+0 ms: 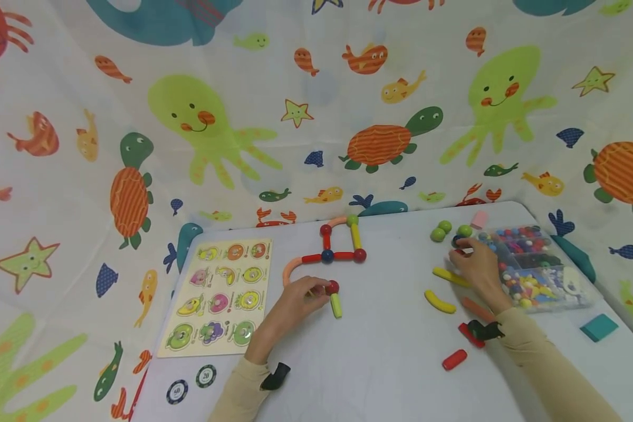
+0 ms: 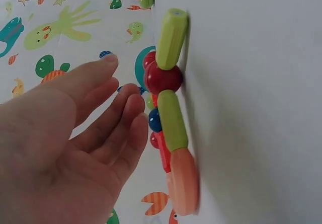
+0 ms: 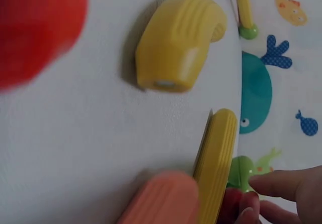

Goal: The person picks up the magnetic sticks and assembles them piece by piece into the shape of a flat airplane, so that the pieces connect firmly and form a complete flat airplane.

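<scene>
On the left, a figure of toy sticks and balls lies on the table; a curved peach piece [image 1: 291,271] links to red sticks [image 1: 312,258] and a blue ball [image 1: 327,256]. My left hand [image 1: 296,302] is beside the lower red ball [image 1: 332,287], which joins a short green stick [image 1: 337,306] and another green stick [image 2: 172,121]. In the left wrist view this hand's fingers are spread loosely and hold nothing. At the right, my right hand [image 1: 477,264] pinches a red ball [image 3: 231,204], its index fingertip close to green balls [image 1: 438,234] and a dark blue ball [image 1: 456,241].
Yellow sticks [image 1: 440,302], a peach stick [image 1: 477,309] and red pieces [image 1: 455,360] lie near the right forearm. A divided bead box [image 1: 551,305] is further right, by a teal block [image 1: 599,327]. A fruit puzzle board [image 1: 224,316] and two chips [image 1: 206,376] lie left.
</scene>
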`<state>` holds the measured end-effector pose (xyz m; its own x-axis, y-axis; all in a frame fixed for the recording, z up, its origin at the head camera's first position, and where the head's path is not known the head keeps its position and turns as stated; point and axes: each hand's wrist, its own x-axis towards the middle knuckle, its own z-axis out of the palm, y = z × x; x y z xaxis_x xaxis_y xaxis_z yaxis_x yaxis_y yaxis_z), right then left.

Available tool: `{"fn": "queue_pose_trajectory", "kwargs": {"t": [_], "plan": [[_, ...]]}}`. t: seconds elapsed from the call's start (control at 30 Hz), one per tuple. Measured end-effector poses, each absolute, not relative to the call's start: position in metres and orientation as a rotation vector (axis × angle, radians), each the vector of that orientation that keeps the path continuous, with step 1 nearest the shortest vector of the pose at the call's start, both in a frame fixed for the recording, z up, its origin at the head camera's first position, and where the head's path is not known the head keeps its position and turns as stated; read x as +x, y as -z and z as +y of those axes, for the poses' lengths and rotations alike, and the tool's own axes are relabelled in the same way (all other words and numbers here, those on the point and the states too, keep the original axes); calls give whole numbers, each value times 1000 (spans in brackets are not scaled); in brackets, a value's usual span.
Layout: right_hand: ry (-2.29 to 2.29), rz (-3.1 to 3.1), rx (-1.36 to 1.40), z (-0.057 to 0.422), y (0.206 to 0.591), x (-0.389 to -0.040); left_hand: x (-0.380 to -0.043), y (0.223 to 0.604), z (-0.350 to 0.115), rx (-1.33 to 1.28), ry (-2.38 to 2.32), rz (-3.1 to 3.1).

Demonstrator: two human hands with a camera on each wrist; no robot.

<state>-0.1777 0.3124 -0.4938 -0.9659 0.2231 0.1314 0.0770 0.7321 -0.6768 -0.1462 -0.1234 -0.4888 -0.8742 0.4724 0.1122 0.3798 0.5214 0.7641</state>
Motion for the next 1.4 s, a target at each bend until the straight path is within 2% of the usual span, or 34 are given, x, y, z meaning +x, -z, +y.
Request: {"fn": "queue_pose_trajectory", "kwargs": {"t": [0.57,0.8,1.07,1.4], "plan": [[-895,-2849,-201,320,501,-176,-137,507,-115,820,-1237,2563],[-918,-2847,-153,312,493,-175,-137,511,-114,858,-1233,2545],[-1066,-2794,-47,276,479,-166,-137,511,-114,830,-1179,2550],[-1247,-2860,79,205,488,-144,-138,511,-112,817,-1155,2548]]}}
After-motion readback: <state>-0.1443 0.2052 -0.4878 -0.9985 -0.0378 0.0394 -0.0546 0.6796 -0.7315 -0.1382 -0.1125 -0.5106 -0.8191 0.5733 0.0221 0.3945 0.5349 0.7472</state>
